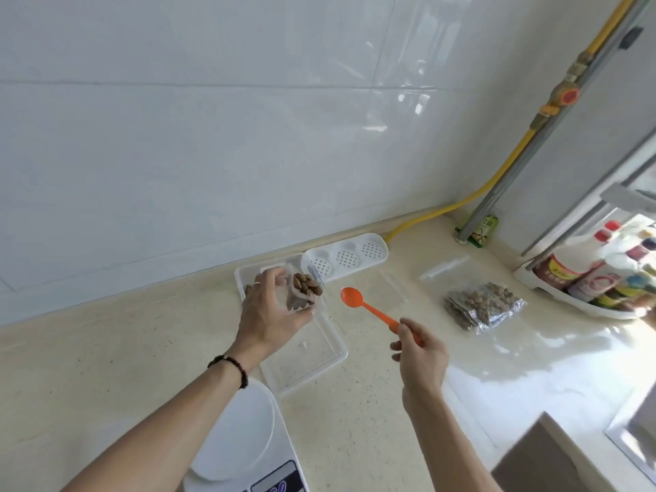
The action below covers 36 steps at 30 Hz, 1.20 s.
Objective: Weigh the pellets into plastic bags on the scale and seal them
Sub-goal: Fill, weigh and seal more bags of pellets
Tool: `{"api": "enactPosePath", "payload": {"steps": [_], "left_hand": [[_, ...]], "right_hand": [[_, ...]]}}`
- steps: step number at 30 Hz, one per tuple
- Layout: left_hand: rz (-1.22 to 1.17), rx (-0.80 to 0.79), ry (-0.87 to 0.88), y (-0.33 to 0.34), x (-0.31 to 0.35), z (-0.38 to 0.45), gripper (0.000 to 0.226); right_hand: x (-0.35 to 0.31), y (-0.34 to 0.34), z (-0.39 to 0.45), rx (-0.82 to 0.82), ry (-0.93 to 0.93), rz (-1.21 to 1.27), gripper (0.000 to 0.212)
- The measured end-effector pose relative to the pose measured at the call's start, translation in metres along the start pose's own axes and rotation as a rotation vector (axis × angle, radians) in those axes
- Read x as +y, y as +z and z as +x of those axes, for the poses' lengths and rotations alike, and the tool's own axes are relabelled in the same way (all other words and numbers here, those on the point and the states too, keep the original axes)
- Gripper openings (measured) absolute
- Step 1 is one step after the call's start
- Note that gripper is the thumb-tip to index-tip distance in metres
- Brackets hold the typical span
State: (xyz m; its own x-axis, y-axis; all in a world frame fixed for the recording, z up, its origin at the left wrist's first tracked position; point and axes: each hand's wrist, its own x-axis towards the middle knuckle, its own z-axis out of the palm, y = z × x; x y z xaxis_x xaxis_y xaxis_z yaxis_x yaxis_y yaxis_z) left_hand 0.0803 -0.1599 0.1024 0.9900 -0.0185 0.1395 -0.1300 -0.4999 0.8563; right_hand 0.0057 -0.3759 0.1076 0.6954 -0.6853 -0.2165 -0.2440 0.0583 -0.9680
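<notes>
No text here is sharp enough to read.

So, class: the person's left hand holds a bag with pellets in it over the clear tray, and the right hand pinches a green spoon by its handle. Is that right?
Not quite: the colour is wrong. The head view shows the spoon is orange, not green. The rest stands: the left hand holds the bag with pellets over the clear tray, and the right hand pinches the spoon by its handle.
</notes>
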Motion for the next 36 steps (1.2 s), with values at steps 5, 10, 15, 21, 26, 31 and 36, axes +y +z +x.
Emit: {"api": "enactPosePath", "payload": {"steps": [5,10,15,21,26,31,36], "left_hand": [[-0.004,-0.089,0.079,0.023,0.01,-0.028,0.072],[0.035,-0.171,0.106,0.036,0.015,-0.051,0.079],[0.067,-0.208,0.137,0.038,0.013,-0.064,0.075],[0.069,-0.221,0.158,0.032,0.02,-0.067,0.073],[0.045,-0.187,0.129,0.024,0.028,-0.067,0.076],[0.03,-0.137,0.121,0.011,0.032,-0.063,0.078],[0.004,-0.121,0.106,-0.003,0.035,-0.061,0.087]], "right_hand": [[0.071,-0.046,-0.025,0.203,0.324,0.148,0.013],[0.11,-0.064,-0.048,0.253,0.412,0.131,0.008],[0.127,-0.071,-0.054,0.199,0.388,-0.136,0.009],[0.092,-0.065,-0.05,0.107,0.205,-0.343,0.011],[0.001,-0.036,-0.057,-0.304,-0.122,-0.224,0.033],[-0.04,-0.016,-0.066,-0.494,-0.291,-0.366,0.026],[-0.048,-0.004,-0.065,-0.481,-0.325,-0.411,0.024]]}}
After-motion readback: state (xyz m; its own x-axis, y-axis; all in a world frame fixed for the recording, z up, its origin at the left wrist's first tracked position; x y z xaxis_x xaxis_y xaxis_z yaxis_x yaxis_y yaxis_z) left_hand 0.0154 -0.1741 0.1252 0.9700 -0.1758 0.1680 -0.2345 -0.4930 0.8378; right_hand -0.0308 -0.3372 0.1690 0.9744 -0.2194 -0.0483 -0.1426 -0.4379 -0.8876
